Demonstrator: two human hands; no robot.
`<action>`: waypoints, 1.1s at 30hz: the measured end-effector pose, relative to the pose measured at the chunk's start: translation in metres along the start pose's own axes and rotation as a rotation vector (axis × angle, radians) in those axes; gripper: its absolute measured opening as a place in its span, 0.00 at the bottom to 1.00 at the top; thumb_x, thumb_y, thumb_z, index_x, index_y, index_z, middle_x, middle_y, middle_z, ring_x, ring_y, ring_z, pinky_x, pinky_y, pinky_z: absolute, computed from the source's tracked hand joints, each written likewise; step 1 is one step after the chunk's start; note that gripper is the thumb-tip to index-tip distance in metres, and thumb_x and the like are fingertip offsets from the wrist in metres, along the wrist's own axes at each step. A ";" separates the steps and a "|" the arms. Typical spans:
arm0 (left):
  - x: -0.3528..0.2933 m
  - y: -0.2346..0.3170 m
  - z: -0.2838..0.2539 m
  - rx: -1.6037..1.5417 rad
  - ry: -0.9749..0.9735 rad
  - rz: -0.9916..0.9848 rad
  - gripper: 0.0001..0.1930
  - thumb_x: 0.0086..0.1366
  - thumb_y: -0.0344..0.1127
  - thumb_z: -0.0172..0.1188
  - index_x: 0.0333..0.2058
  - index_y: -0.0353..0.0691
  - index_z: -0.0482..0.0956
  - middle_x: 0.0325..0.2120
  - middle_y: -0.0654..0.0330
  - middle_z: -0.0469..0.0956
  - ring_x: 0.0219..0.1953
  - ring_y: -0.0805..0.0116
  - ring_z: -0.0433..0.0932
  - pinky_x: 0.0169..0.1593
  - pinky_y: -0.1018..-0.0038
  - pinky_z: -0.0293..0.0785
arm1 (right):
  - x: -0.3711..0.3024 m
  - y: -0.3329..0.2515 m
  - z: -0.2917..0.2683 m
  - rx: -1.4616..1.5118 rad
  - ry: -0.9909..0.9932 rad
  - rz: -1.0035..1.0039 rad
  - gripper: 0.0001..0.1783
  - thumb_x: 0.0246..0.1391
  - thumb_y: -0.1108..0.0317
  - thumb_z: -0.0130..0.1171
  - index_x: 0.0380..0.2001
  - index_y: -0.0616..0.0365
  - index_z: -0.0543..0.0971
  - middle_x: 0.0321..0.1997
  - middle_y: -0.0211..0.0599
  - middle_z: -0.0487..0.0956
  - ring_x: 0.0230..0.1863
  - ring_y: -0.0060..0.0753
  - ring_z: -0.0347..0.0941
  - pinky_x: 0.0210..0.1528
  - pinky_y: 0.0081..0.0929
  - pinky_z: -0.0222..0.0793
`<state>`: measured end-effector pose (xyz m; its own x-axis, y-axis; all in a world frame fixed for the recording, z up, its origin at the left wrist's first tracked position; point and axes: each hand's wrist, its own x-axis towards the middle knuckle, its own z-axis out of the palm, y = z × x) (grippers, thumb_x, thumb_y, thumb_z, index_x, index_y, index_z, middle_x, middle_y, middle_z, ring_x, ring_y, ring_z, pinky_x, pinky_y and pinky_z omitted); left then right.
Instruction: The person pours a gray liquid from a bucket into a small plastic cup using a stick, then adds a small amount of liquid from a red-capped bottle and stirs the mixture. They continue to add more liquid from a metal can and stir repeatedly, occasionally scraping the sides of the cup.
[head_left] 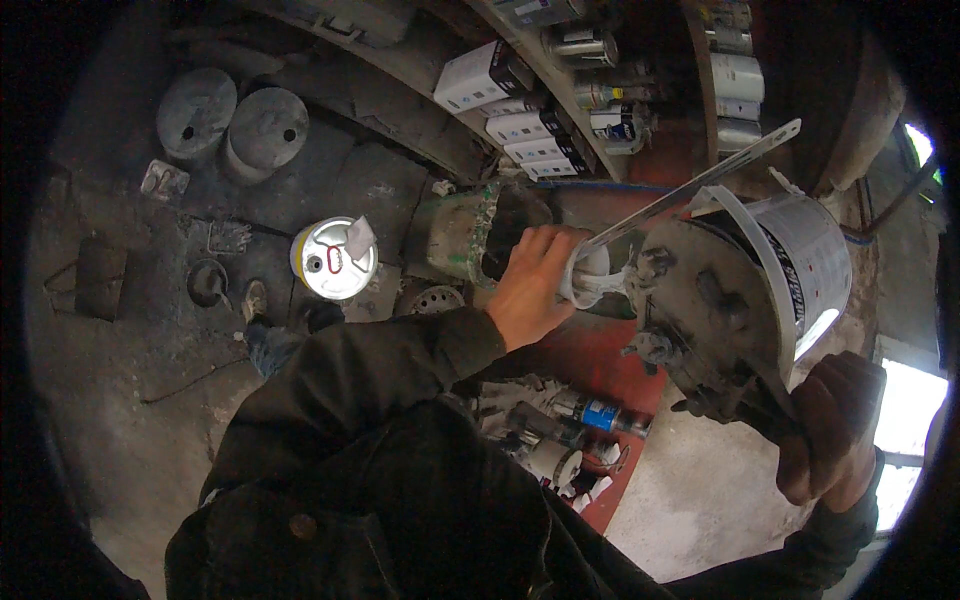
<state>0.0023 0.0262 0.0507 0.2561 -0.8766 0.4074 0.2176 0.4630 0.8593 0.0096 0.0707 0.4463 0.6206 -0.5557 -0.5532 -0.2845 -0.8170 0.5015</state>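
clearly, the left hand [538, 285] clasps a white cup [588, 288] while the right hand [840, 425] grips a tilted bucket [822, 262].

White open cup [590, 272], slanted stick [700, 188] at its rim, white bucket [818, 250] just beside, grimy grey lid [690, 290]

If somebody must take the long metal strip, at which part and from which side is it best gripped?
Probably near its upper end, coming from the right. The flat strip slants up and rightward from the white cup, so this end sticks out untouched, while the left hand holds the cup around the lower end.
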 end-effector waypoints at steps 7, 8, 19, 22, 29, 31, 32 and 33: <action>0.000 -0.001 0.001 -0.020 -0.001 0.009 0.41 0.43 0.24 0.70 0.60 0.41 0.68 0.53 0.47 0.69 0.56 0.38 0.66 0.61 0.52 0.65 | 0.004 -0.002 0.002 0.000 0.070 -0.013 0.10 0.32 0.61 0.55 0.17 0.55 0.70 0.16 0.38 0.61 0.17 0.46 0.59 0.30 0.43 0.57; 0.000 -0.001 0.000 -0.016 0.004 0.010 0.41 0.43 0.24 0.70 0.60 0.41 0.68 0.53 0.47 0.69 0.56 0.38 0.65 0.61 0.52 0.65 | 0.006 -0.002 0.000 0.002 0.043 -0.013 0.10 0.32 0.61 0.55 0.17 0.55 0.70 0.16 0.38 0.60 0.16 0.45 0.59 0.30 0.43 0.56; -0.004 0.000 0.005 -0.031 -0.044 -0.004 0.41 0.43 0.24 0.71 0.60 0.40 0.68 0.54 0.47 0.68 0.57 0.38 0.65 0.62 0.52 0.64 | 0.003 -0.007 -0.006 0.033 -0.010 0.022 0.13 0.32 0.58 0.55 0.17 0.55 0.69 0.15 0.38 0.59 0.16 0.46 0.58 0.26 0.44 0.53; 0.004 -0.007 -0.008 0.061 0.046 -0.005 0.41 0.44 0.24 0.71 0.60 0.41 0.68 0.53 0.47 0.69 0.57 0.38 0.65 0.62 0.51 0.64 | 0.019 0.011 0.005 -0.023 0.099 -0.082 0.13 0.31 0.58 0.55 0.17 0.55 0.68 0.15 0.38 0.59 0.16 0.46 0.58 0.26 0.44 0.53; -0.004 -0.018 0.003 -0.026 -0.038 -0.079 0.41 0.44 0.25 0.71 0.60 0.42 0.68 0.53 0.47 0.69 0.58 0.38 0.65 0.64 0.50 0.63 | 0.001 0.003 -0.006 0.009 0.024 -0.005 0.12 0.31 0.59 0.54 0.17 0.56 0.69 0.15 0.38 0.60 0.15 0.46 0.56 0.27 0.43 0.54; -0.005 -0.023 -0.002 0.002 -0.055 -0.091 0.41 0.44 0.24 0.71 0.60 0.41 0.68 0.53 0.47 0.69 0.58 0.38 0.65 0.63 0.51 0.64 | 0.002 0.004 -0.003 -0.010 0.073 -0.025 0.12 0.31 0.59 0.54 0.17 0.56 0.69 0.15 0.38 0.59 0.15 0.46 0.56 0.27 0.43 0.54; -0.005 -0.025 -0.004 0.016 -0.062 -0.098 0.41 0.44 0.24 0.71 0.60 0.41 0.68 0.53 0.47 0.69 0.58 0.38 0.65 0.63 0.51 0.64 | 0.004 0.004 -0.003 -0.011 0.069 -0.021 0.12 0.32 0.59 0.53 0.16 0.56 0.69 0.15 0.37 0.59 0.14 0.46 0.56 0.26 0.42 0.54; -0.005 -0.027 -0.006 0.013 -0.058 -0.091 0.40 0.44 0.24 0.70 0.60 0.41 0.68 0.53 0.47 0.69 0.57 0.38 0.65 0.63 0.51 0.64 | 0.004 0.004 -0.003 -0.011 0.065 -0.017 0.12 0.32 0.59 0.53 0.16 0.56 0.69 0.15 0.37 0.59 0.14 0.46 0.56 0.26 0.42 0.54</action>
<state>0.0012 0.0191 0.0238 0.1807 -0.9213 0.3443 0.2251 0.3795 0.8974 0.0136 0.0654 0.4481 0.6711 -0.5307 -0.5176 -0.2657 -0.8240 0.5004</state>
